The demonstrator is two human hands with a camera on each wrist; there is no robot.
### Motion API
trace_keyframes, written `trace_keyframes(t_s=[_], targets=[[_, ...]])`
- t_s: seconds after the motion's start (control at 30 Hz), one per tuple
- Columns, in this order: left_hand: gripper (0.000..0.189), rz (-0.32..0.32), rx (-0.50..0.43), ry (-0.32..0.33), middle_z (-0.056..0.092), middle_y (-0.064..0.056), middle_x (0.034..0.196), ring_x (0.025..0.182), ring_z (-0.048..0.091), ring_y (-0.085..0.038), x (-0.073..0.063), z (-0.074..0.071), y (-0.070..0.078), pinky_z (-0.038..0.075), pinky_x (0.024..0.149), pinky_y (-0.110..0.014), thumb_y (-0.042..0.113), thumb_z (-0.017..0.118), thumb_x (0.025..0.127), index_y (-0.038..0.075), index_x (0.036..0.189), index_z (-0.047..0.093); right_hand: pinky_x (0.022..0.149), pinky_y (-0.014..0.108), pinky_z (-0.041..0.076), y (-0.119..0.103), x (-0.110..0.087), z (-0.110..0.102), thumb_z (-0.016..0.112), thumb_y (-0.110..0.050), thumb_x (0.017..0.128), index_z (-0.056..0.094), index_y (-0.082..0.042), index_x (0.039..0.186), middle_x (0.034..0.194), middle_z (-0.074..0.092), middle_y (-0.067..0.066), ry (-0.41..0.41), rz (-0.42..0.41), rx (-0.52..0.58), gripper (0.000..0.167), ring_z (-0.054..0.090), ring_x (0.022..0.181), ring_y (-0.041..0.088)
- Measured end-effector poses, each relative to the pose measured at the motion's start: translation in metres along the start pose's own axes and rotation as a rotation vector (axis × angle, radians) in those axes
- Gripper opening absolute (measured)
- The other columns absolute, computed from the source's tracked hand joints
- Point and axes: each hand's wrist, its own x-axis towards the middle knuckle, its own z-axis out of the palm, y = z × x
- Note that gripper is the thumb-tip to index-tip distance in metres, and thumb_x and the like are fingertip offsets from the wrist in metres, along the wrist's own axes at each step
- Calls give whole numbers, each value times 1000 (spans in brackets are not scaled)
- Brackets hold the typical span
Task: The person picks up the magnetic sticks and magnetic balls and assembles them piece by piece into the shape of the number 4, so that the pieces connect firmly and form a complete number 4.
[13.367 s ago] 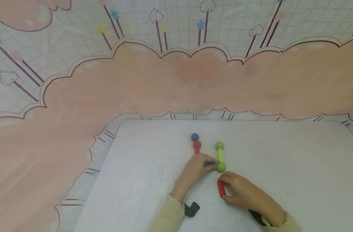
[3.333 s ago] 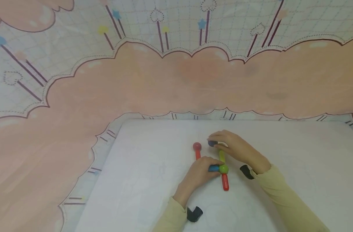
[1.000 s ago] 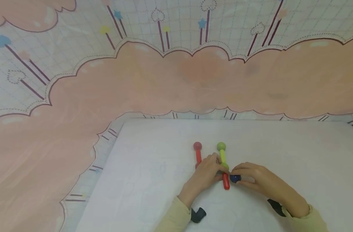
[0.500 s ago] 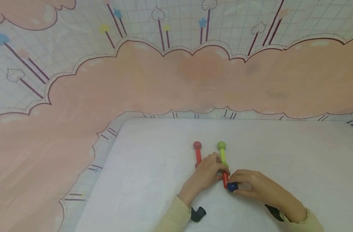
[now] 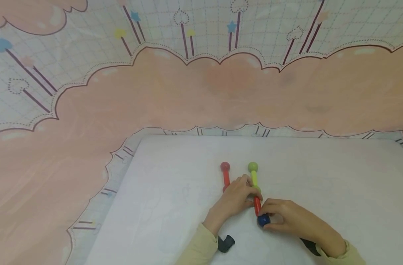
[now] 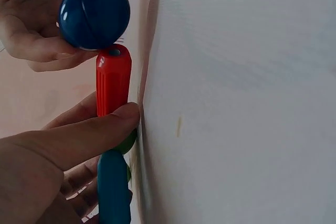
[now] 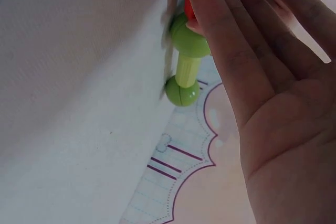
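My right hand [image 5: 291, 217] pinches a dark blue ball [image 5: 263, 220] between thumb and fingers. In the left wrist view the blue ball [image 6: 94, 14] meets the end of a red magnetic rod [image 6: 113, 80]. My left hand [image 5: 230, 201] pinches this red rod [image 5: 257, 205] close to a green ball [image 6: 127, 141], with the thumb across it. A blue rod [image 6: 113, 187] lies below that hand, mostly hidden in the head view. Beyond the green ball, a yellow-green rod [image 5: 253, 178] runs to another green ball [image 5: 252, 166].
Left of the green pieces, a red rod [image 5: 226, 178] joins a red ball [image 5: 225, 166] to another red ball [image 5: 225, 188], partly covered by my left hand. All stand on a white tabletop [image 5: 161, 191]. Behind is a patterned peach cloth [image 5: 195, 92].
My right hand has brought the blue ball from the yellow-green rod's far end down beside the red rod, then to its near end. Earlier, the red rod was added below the green ball.
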Motion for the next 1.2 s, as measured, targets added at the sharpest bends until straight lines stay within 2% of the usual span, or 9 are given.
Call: trace_keyframes(t_s=[0.33, 0.57, 0.77, 1.03, 1.2], targets=[[23, 1, 0, -2, 52, 5, 106, 93, 49, -8, -1, -1, 1, 41, 76, -13, 27, 83, 81, 34, 102, 76, 85, 27, 58, -2, 2, 7, 79, -26, 85, 74, -21, 107, 108, 63, -13, 16, -2, -51, 23, 58, 94, -3], [23, 1, -8, 0, 53, 5, 107, 94, 49, -8, -1, -1, 1, 41, 77, -13, 28, 82, 81, 33, 103, 76, 84, 30, 59, -5, 5, 10, 79, -30, 84, 74, -20, 106, 111, 64, -7, 41, -34, -105, 25, 60, 95, 1], [23, -2, -4, 2, 54, 5, 108, 94, 50, -8, -1, -1, 1, 41, 78, -13, 27, 82, 81, 33, 103, 76, 87, 33, 58, -6, 6, 10, 80, -28, 83, 74, -20, 107, 114, 63, -6, 13, 12, -100, 26, 61, 99, 3], [23, 8, 12, 2, 54, 5, 108, 93, 50, -8, -2, -2, 2, 40, 77, -13, 27, 82, 82, 33, 104, 76, 86, 29, 59, -5, 5, 11, 78, -32, 85, 74, -19, 107, 110, 61, -10, 26, 2, -92, 26, 59, 95, 0], [24, 4, 11, -11, 54, 4, 110, 95, 51, -8, -3, -4, 2, 42, 79, -13, 26, 80, 83, 32, 106, 76, 87, 30, 58, -6, 6, 11, 78, -32, 85, 74, -20, 107, 110, 62, -10, 14, 25, -104, 25, 59, 95, 1]])
